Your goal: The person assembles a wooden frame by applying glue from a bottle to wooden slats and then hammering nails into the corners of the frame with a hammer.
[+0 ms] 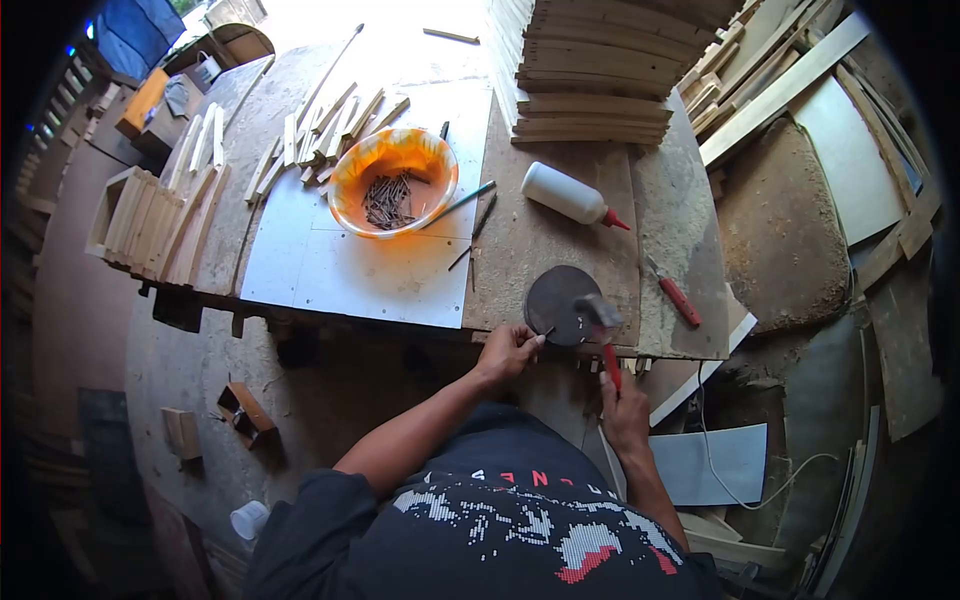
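My left hand [508,352] is at the bench's front edge, thumb and fingers pinched on a small thin nail [548,332] beside a dark round disc [552,295]. My right hand [625,412] is closed around the red handle of a hammer [610,362]. The hammer's blurred metal head hangs over the right part of the disc. Behind my hands, an orange and white bowl [345,195] holds many loose nails [390,200]. A white glue bottle [562,192] with a red nozzle lies on its side beyond the disc.
A red-handled tool [680,302] lies on the bench at right. A pencil [468,202] leans at the bowl. Stacked wooden frames [600,70] rise at the back. Wood strips [330,130] and a frame bundle [150,220] lie left. A cable [705,430] hangs at lower right.
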The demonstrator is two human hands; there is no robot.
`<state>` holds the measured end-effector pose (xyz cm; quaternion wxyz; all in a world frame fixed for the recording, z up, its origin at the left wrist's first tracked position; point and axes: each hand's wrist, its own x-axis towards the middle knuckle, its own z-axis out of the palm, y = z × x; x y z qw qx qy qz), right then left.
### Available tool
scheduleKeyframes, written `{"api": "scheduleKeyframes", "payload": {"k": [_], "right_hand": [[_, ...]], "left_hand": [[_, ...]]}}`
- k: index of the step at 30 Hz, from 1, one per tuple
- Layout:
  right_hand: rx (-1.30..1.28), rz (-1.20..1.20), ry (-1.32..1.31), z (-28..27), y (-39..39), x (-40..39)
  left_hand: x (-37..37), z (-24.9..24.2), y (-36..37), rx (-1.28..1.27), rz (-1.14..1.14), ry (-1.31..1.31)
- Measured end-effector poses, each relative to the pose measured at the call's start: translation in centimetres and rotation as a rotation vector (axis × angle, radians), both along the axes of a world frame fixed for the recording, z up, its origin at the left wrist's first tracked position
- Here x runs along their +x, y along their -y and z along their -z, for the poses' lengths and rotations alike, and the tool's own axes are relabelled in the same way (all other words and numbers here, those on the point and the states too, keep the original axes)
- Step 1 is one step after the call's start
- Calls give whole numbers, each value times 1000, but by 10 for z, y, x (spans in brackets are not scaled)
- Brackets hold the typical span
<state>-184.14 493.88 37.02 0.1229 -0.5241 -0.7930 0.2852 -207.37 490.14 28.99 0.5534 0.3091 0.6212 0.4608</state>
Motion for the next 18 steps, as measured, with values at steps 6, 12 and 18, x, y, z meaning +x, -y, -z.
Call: {"api": "scheduleKeyframes", "payload": {"k": [6,12,18], "right_hand": [[82,-32,-838,-80,14,-12],[284,-232,-779,-10,20,-9],[62,-4,-205,-1,8,-4]], "left_hand": [[3,-5,3,-35,-1,31],[3,-4,4,-37,-15,25],[3,-5,2,-20,-29,-4]]}}
